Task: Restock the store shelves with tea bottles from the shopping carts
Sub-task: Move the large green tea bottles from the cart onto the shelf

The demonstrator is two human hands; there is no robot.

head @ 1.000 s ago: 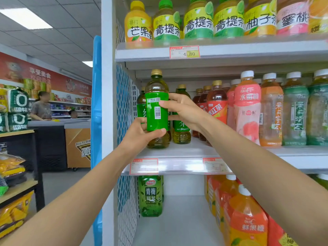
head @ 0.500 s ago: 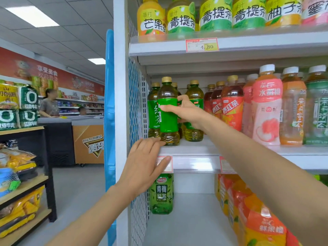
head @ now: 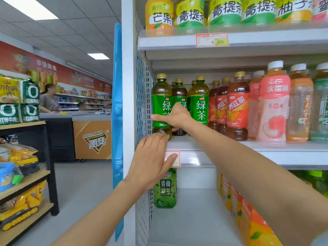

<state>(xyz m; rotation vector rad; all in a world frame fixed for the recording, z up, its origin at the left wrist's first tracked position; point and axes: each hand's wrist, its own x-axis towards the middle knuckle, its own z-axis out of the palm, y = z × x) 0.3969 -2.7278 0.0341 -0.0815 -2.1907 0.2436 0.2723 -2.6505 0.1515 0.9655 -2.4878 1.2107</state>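
A green tea bottle (head: 161, 102) with a gold cap and green label stands upright at the front left corner of the middle shelf (head: 221, 148), its label facing out. My right hand (head: 174, 116) grips it around the lower label. My left hand (head: 152, 160) is flat with straight fingers over the shelf's front edge, fingertips just below the bottle's base. More green tea bottles (head: 199, 100) stand beside and behind it.
Red iced tea bottles (head: 237, 105) and peach bottles (head: 274, 102) fill the shelf to the right. Yellow-green bottles line the top shelf (head: 248, 41). A single green bottle (head: 165, 189) and orange bottles (head: 248, 215) stand on the lower shelf. A person stands at a counter far left.
The bottle went from held in the air by both hands to standing at the shelf's front left, turned label-out. My left hand let go and dropped to the shelf edge.
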